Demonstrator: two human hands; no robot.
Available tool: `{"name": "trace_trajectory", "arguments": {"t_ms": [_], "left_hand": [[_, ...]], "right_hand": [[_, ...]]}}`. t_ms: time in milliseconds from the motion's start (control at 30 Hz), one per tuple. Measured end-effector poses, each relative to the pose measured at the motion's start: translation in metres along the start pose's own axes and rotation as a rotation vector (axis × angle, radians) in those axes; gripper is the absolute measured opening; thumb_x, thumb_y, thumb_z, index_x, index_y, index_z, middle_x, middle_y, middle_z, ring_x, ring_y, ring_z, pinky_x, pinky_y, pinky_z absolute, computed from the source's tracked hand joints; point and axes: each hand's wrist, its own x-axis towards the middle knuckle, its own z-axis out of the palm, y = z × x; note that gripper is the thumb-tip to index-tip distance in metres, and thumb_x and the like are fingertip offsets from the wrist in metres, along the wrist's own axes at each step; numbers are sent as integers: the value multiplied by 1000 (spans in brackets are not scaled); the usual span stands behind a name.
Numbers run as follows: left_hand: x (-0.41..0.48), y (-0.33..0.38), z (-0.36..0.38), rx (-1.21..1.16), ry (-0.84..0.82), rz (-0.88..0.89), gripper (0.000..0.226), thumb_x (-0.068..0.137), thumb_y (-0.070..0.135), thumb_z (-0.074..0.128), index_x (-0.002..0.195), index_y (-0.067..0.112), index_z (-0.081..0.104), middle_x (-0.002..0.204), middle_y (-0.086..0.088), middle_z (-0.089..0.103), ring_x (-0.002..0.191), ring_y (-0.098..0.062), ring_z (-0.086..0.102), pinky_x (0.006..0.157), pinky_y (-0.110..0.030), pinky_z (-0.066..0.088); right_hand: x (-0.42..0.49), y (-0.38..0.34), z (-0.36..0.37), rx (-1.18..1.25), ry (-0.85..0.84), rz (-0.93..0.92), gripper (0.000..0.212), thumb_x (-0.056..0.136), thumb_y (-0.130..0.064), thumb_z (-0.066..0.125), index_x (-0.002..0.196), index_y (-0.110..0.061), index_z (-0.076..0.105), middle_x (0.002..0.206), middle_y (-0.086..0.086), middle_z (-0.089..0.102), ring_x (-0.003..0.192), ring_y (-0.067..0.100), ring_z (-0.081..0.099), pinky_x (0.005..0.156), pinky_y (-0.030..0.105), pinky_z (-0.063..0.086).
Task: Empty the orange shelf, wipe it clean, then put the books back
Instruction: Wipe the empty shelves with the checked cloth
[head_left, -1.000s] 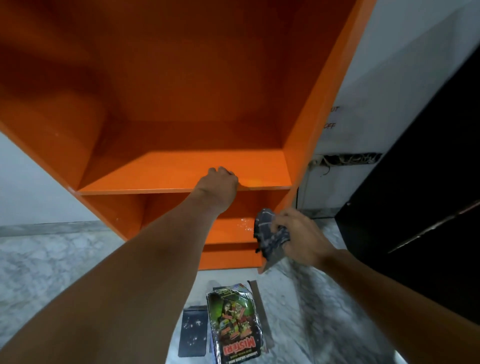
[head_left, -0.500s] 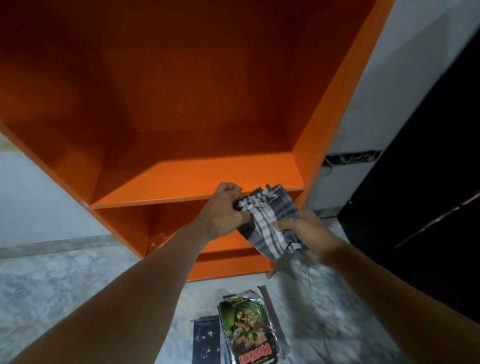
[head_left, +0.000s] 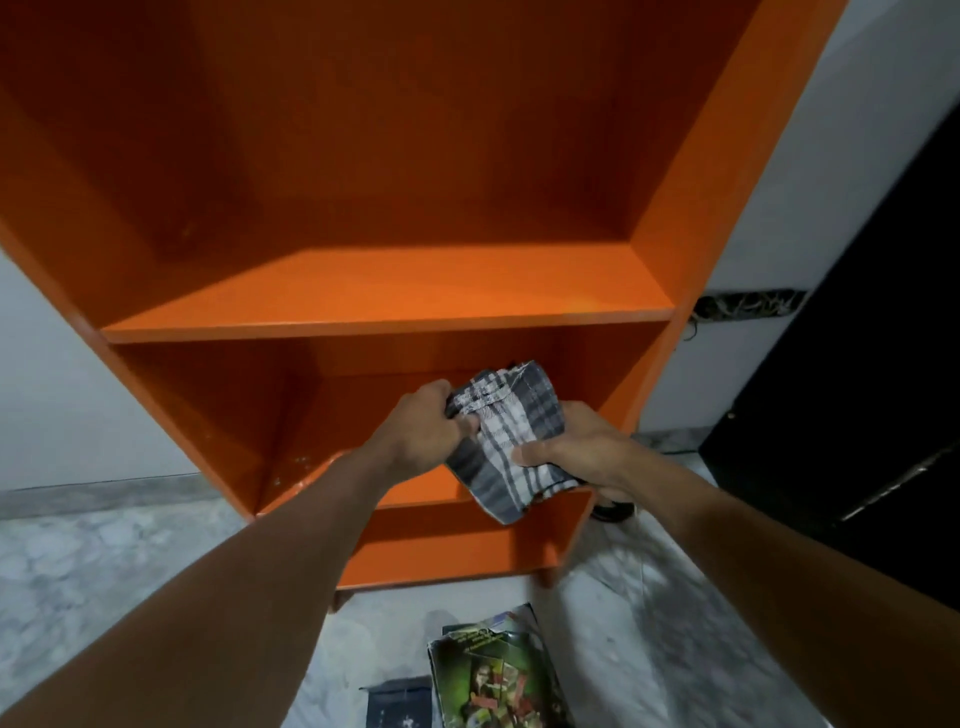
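The orange shelf (head_left: 395, 306) stands in front of me with bare boards. Both hands hold a grey and white checked cloth (head_left: 511, 441) in front of the lower compartment. My left hand (head_left: 431, 431) grips the cloth's left edge in a fist. My right hand (head_left: 576, 452) holds its right side, thumb on top. On the floor below lies a stack of books (head_left: 493, 675), the top one with a green cover, and a dark book (head_left: 397, 704) beside it.
Grey marble floor (head_left: 104, 561) runs under the shelf. A white wall (head_left: 831, 182) with a cable slot (head_left: 748, 304) is to the right, then a black cabinet (head_left: 857, 389). A dark round object (head_left: 613, 512) lies by the shelf's right foot.
My left hand left the middle board's edge and took hold of the cloth with my right hand. The cloth was opened out, and both hands now sit lower, before the lower compartment.
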Motion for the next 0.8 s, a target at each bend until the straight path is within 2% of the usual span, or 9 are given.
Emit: {"name": "trace_trajectory", "arguments": {"t_ms": [100, 167, 200, 267, 333, 433, 567, 667, 800], "left_hand": [[19, -24, 17, 69, 17, 38, 23, 99, 28, 59, 85, 20, 42, 84, -4, 50, 73, -20, 46, 62, -34, 37], [30, -37, 28, 86, 34, 45, 22, 99, 28, 58, 110, 11, 50, 104, -18, 56, 84, -27, 55, 71, -44, 44], [35, -43, 34, 61, 55, 41, 37, 100, 26, 58, 127, 3, 46, 109, -23, 56, 83, -29, 56, 71, -43, 45], [45, -60, 49, -25, 109, 60, 53, 101, 21, 57, 140, -7, 35, 86, -21, 55, 69, -27, 47, 62, -39, 38], [55, -77, 59, -41, 157, 83, 42, 99, 18, 58, 131, -5, 44, 80, -12, 52, 74, -24, 45, 63, -40, 36], [67, -98, 70, -49, 239, 142, 19, 97, 21, 61, 104, 6, 52, 95, -19, 60, 81, -31, 58, 71, -45, 51], [75, -112, 80, -166, 288, 212, 14, 95, 13, 61, 107, 9, 54, 108, -19, 64, 99, -38, 66, 84, -58, 56], [71, -103, 80, -114, 309, 251, 12, 95, 8, 59, 104, 14, 57, 108, -11, 66, 100, -33, 65, 84, -53, 56], [77, -86, 70, 38, 492, 257, 25, 95, 12, 59, 121, 15, 60, 95, -4, 67, 82, -23, 64, 74, -43, 53]], "right_hand": [[23, 16, 2, -128, 3, -44, 29, 84, 1, 70, 106, -16, 62, 102, 0, 71, 95, 16, 66, 86, 35, 53], [34, 21, 3, -177, 14, -102, 30, 84, 1, 71, 106, -17, 61, 102, -1, 69, 97, 15, 65, 87, 32, 51], [39, 25, 5, -186, 30, -135, 30, 83, 1, 71, 105, -17, 61, 101, -1, 69, 96, 15, 64, 83, 30, 51], [50, 36, 11, -203, 61, -211, 31, 82, 2, 71, 103, -17, 61, 99, -1, 68, 92, 13, 65, 76, 26, 51], [58, 48, 18, -231, 71, -262, 27, 81, 1, 73, 97, -17, 61, 89, -3, 67, 82, 10, 66, 72, 25, 51], [68, 68, 27, -280, 79, -320, 19, 78, 1, 76, 85, -10, 61, 78, 1, 64, 73, 16, 66, 70, 32, 56], [76, 83, 34, -334, 78, -316, 28, 76, 3, 74, 101, 4, 62, 96, 20, 69, 89, 34, 69, 80, 47, 58], [80, 79, 31, -456, 78, -283, 13, 80, 1, 70, 89, 4, 61, 80, 19, 61, 71, 30, 61, 67, 38, 55], [91, 60, 17, -752, 377, -435, 10, 86, -4, 63, 79, 2, 61, 68, 16, 64, 60, 28, 62, 49, 35, 51]]}}
